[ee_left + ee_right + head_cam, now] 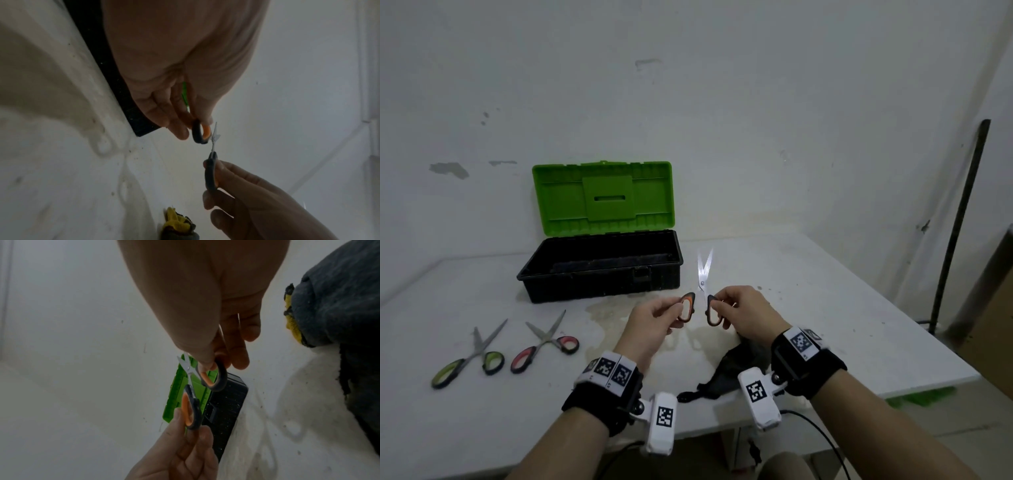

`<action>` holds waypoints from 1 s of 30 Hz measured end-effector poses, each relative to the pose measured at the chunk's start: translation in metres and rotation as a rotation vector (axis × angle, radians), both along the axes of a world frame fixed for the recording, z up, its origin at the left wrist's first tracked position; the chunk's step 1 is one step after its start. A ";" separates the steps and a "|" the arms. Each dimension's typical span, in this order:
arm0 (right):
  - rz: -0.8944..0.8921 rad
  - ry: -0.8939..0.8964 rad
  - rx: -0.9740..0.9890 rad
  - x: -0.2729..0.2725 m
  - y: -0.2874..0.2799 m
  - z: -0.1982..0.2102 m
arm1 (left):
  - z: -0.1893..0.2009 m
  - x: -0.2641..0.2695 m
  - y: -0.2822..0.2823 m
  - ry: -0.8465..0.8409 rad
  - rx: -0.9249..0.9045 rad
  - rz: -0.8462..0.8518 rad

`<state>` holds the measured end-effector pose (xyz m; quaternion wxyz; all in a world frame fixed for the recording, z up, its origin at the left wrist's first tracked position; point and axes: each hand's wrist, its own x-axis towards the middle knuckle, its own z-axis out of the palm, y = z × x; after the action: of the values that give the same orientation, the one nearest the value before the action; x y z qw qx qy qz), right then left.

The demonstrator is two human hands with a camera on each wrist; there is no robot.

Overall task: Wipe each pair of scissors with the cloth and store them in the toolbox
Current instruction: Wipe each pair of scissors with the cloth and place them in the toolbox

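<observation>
Green scissors point(469, 356) and pink scissors point(545, 342) lie far left on bench point(825, 308). Toolbox point(599, 270) stands open behind. Left hand point(654, 320) and right hand point(743, 310) each pinch one loop of orange scissors point(702, 294), blades parted, held above bench. Cloth point(736, 370) lies under right wrist.

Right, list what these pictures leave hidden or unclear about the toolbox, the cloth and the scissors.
- Toolbox floor: head view, too dark to tell whether anything lies inside; both wrist views show only a slice past the hands.
- Cloth: head view, the right wrist and its camera cover part; cut by the edge in both wrist views.
- Orange-handled scissors: whether wiped yet; blades glare in the head view.
- Left hand and right hand: fingers partly hidden behind the handles.
</observation>
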<state>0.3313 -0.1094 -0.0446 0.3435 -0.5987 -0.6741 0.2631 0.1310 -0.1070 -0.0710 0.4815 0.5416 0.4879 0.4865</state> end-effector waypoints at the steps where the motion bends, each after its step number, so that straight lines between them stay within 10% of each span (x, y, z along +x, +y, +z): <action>1: 0.002 -0.010 0.010 -0.001 0.001 0.001 | 0.002 -0.001 0.001 0.006 0.001 -0.013; 30: -0.146 -0.052 0.264 -0.071 0.012 -0.003 | 0.011 -0.017 0.005 -0.193 -0.078 0.086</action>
<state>0.2601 -0.0972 -0.0471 0.4198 -0.6022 -0.6663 0.1307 0.1140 -0.1015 -0.0604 0.5258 0.4514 0.4807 0.5373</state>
